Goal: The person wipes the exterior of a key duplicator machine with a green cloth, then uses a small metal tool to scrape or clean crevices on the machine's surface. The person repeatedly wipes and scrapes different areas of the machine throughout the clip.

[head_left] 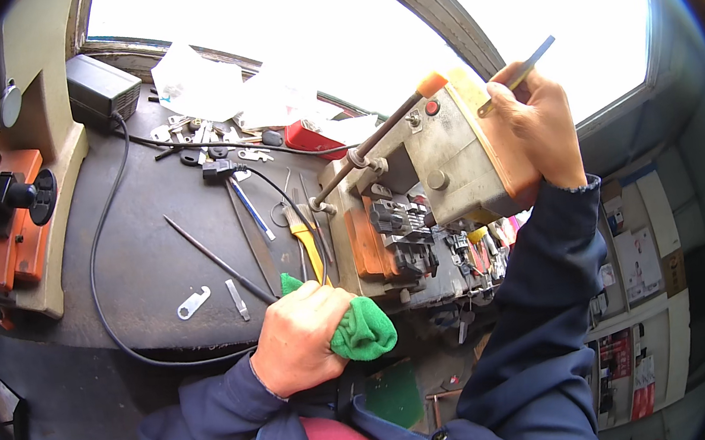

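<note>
Near the bench's front edge, my left hand (pixel 305 334) is closed around a bunched green cloth (pixel 363 330). A fold of it also shows beyond the knuckles. My right hand (pixel 539 116) is raised at the right, beside the top housing of a key-cutting machine (pixel 462 155). A slim tool (pixel 533 60) with a dark flat end and a yellowish part is pinched in its fingers; its exact kind is unclear. Below the housing sit the machine's metal clamps (pixel 403 221) on an orange carriage. A yellow-handled brush (pixel 306 241) lies just beyond my left hand.
A second machine (pixel 17 215) with an orange base stands at the left. A black power adapter (pixel 102 85), several keys (pixel 204 137) and a red box (pixel 313 140) lie toward the window. A black cable (pixel 94 258) loops across the bench near a pointed rod (pixel 208 252) and flat metal piece (pixel 194 302).
</note>
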A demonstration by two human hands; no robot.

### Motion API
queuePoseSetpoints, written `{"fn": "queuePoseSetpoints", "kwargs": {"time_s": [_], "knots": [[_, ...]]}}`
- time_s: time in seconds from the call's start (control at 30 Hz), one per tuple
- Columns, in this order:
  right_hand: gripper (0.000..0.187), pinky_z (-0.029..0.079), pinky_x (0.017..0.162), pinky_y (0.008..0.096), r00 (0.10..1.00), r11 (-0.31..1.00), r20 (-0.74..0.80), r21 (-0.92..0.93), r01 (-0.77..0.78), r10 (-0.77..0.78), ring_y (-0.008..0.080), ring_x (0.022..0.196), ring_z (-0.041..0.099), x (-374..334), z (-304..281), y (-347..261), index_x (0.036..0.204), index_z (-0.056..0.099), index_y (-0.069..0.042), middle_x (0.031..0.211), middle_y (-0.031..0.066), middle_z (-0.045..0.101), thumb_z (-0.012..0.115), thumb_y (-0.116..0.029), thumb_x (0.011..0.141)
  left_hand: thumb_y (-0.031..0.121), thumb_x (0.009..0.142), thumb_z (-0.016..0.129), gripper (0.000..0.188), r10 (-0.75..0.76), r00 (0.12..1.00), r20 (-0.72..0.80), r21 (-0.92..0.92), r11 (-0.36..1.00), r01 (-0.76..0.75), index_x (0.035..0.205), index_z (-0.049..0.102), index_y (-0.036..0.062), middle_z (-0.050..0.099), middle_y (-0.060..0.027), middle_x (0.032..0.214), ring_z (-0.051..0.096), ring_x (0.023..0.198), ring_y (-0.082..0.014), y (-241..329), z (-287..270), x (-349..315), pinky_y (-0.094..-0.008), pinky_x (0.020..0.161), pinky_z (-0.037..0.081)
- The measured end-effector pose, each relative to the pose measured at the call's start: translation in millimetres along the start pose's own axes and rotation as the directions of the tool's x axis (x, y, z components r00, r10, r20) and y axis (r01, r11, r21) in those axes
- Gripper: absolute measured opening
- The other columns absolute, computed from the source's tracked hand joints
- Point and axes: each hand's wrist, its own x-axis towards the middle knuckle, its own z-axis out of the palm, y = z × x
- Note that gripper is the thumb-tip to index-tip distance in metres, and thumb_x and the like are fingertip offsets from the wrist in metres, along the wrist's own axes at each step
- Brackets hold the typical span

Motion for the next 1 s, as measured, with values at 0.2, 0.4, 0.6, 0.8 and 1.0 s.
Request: {"fn": "queuePoseSetpoints", "kwargs": {"time_s": [0.2,0.4,0.6,0.8,1.0], "knots": [[0.01,0.055,0.074,0.0261,0.999,0.998,-0.042,-0.058,-0.015,0.013,0.0092,0.081,0.07,-0.7,-0.5,-0.1,0.102,0.071,0.002,0.088,0.0057,0.076,0.07,-0.007,0.105,0.012,0.073,0.083,0.035,-0.003,1.0,-0.005,-0.008,1.0,0.003,0.106,0.07,0.0058,0.07,-0.0119,0.09,0.068,0.085,-0.0342,-0.5,0.1,-0.2,-0.0432,0.076,0.057],[0.013,0.056,0.077,0.0277,0.999,0.996,-0.033,-0.089,-0.028,0.025,0.0111,0.082,0.071,-0.4,-0.3,-2.6,0.103,0.07,0.004,0.089,0.0068,0.076,0.07,-0.009,0.106,0.012,0.073,0.083,0.035,-0.004,1.0,-0.013,-0.002,1.0,0.004,0.105,0.07,0.0064,0.069,-0.0119,0.089,0.068,0.084,-0.0343,-0.6,1.0,-0.1,-0.0431,0.075,0.056],[0.013,0.056,0.077,0.0279,0.997,0.996,-0.072,-0.084,-0.04,0.034,0.0108,0.082,0.071,-2.8,-0.5,-5.4,0.103,0.071,0.004,0.089,0.0071,0.076,0.069,-0.009,0.105,0.009,0.072,0.084,0.033,-0.008,1.0,0.008,0.019,1.0,0.008,0.103,0.071,0.0064,0.069,-0.0111,0.09,0.068,0.083,-0.0342,1.0,-0.4,0.8,-0.0425,0.075,0.056],[0.01,0.055,0.077,0.0272,0.996,0.996,-0.084,-0.084,-0.032,0.024,0.0101,0.082,0.071,-2.1,0.5,-4.3,0.101,0.072,0.003,0.088,0.0058,0.076,0.069,-0.006,0.104,0.01,0.073,0.082,0.031,-0.003,1.0,0.007,0.018,1.0,0.003,0.101,0.07,0.0064,0.069,-0.0108,0.09,0.067,0.084,-0.0346,1.6,-0.6,1.4,-0.0428,0.075,0.056],[0.011,0.055,0.076,0.0279,0.997,0.994,-0.065,-0.104,-0.042,0.036,0.0098,0.082,0.07,-2.3,0.2,-3.6,0.103,0.072,0.004,0.088,0.0053,0.075,0.069,-0.007,0.104,0.009,0.074,0.082,0.029,-0.001,1.0,0.01,0.02,1.0,0.001,0.1,0.07,0.0066,0.069,-0.0108,0.089,0.067,0.084,-0.0348,2.6,-0.9,2.1,-0.0428,0.075,0.056]]}}
